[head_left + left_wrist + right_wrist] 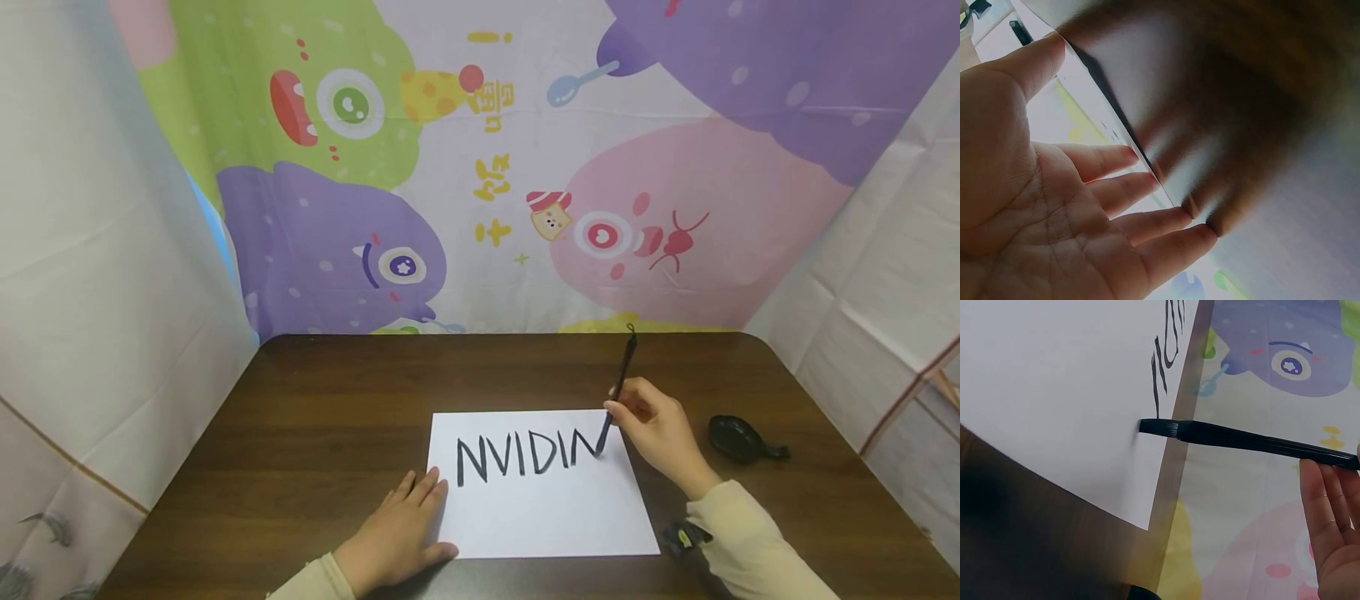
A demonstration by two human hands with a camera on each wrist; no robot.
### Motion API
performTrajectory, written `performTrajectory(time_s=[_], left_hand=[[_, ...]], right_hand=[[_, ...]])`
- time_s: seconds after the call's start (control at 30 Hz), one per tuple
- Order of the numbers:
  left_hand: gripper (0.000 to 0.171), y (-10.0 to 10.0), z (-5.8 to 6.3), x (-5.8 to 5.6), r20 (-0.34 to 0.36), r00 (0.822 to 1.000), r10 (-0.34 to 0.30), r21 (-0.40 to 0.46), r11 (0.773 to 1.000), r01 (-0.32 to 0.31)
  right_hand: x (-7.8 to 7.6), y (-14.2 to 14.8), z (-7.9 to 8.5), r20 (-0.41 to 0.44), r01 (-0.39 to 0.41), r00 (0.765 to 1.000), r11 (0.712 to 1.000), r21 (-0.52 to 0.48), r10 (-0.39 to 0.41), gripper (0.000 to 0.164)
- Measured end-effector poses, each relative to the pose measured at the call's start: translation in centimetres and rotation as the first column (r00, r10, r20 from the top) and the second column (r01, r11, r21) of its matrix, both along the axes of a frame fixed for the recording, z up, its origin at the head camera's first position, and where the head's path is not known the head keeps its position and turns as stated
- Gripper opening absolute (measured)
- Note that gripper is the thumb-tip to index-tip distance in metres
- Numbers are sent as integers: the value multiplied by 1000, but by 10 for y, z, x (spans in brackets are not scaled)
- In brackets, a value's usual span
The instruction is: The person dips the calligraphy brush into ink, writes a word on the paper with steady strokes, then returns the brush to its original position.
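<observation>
A white sheet of paper (547, 521) lies on the table, with large black brushed letters (517, 457) starting "NVIDI" across its upper half. My right hand (660, 429) pinches a dark writing brush (621, 371) by its handle, and the brush stands slightly tilted. In the right wrist view, the bristles of the brush (1154, 427) touch the paper (1054, 394) at the end of the last letter's stroke. My left hand (401, 525) rests with spread, fairly straight fingers on the sheet's left edge; its palm (1041, 212) shows in the left wrist view.
To the right of the paper sits a small black ink dish (737, 438) with a short handle. A dark object (682, 537) is by the right sleeve. The brown wooden table (300, 442) ends at a cartoon-printed curtain (495, 292), with pale cloth on both sides.
</observation>
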State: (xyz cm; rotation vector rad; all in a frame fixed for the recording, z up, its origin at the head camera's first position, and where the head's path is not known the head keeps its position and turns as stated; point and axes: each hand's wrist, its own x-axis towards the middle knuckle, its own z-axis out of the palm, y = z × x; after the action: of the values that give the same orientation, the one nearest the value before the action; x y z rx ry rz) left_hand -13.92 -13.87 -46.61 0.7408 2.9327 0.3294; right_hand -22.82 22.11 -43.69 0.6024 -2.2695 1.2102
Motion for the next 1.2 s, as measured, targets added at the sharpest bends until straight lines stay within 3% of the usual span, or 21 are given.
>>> performTrajectory(time_s=[0.53,0.77,1.2], left_hand=[[81,0,0,1,6,1000,-4,-5,1000,4],[81,0,0,2,11,1000,3,-3,1000,-2],[81,0,0,1,9,1000,-1,-4,1000,1]], right_hand=[[15,4,4,52,-9,999,999,-39,11,18],[34,-8,30,47,1,999,1000,-19,0,19],[27,-3,36,-29,-29,999,999,-42,27,18]])
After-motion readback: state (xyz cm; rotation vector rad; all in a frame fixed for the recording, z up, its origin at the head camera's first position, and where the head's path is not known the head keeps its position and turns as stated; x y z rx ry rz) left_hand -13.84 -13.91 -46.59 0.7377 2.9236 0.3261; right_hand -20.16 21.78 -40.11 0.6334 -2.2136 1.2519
